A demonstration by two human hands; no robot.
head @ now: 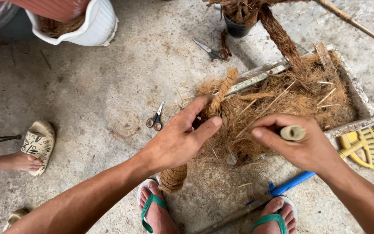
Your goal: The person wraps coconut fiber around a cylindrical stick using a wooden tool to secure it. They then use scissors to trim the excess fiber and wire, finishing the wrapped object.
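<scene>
Twisting of brown coconut-fibre rope (221,93) seems in hand: left hand (182,138) pinches it, right hand (299,141) grips a pale stick (292,132); next wrap needs steady tension.

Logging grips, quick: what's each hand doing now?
Left hand: closed on the fibre-wrapped pole.
Right hand: closed around a short pale stick.

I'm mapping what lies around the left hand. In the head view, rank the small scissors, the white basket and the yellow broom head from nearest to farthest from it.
From the left hand:
1. Small scissors, just to its left on the floor.
2. White basket, far up at the top left.
3. Yellow broom head, far across at the right edge, beyond the right hand.
</scene>
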